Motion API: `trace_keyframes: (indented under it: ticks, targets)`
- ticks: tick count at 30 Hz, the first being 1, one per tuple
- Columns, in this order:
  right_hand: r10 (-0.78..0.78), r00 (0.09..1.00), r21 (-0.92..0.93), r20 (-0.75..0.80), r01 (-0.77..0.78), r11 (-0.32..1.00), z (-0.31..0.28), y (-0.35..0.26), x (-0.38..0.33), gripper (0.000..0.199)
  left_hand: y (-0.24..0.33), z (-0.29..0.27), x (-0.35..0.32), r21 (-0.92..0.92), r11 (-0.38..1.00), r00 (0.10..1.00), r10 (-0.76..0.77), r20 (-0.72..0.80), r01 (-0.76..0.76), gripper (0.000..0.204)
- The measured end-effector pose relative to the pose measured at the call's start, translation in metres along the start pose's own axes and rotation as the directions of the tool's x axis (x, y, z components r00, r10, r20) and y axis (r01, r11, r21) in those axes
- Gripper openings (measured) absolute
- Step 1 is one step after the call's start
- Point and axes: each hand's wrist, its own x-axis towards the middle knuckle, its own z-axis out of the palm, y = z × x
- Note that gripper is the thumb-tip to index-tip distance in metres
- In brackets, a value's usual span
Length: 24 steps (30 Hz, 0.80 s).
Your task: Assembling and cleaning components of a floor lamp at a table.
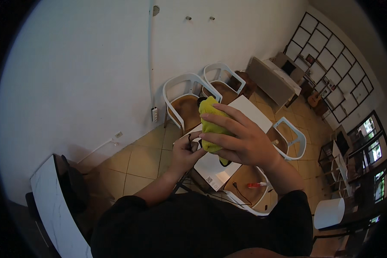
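Above the white table (250,111), toward its near end, a bunched yellow-green cloth (210,128) is held up in the air; the right hand (247,141) lies across it from the right, half closed, its fingers spread and bent over the cloth with a hold on it; the left hand (185,155) is mostly curled, thumb and forefinger reaching the cloth's left side, though whether they grip anything cannot be told; a thin dark band shows by its forefinger; something black (201,100) peeps out at the cloth's upper end, its kind unclear; along the table's left edge stand two white-framed chairs with brown seats; beyond its right edge is another white chair (300,138); beside the near corner, a brown seat (245,177) bears a black cable (243,196) and a red object (254,185).
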Motion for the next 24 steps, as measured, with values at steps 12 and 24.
trace_keyframes:
  ticks: [12,24]
  targets:
    - [-0.011,1.000,0.010,-0.006,0.011,1.000,0.002,0.004,0.002,0.071,0.043,0.014,-0.015,0.374,0.927,0.991,0.080,-0.104,-0.036,0.022]
    - [0.164,0.950,0.061,0.264,-0.186,0.981,0.011,-0.017,0.016,0.036,0.037,-0.026,-0.053,0.154,0.988,0.998,0.019,-0.059,-0.009,0.033]
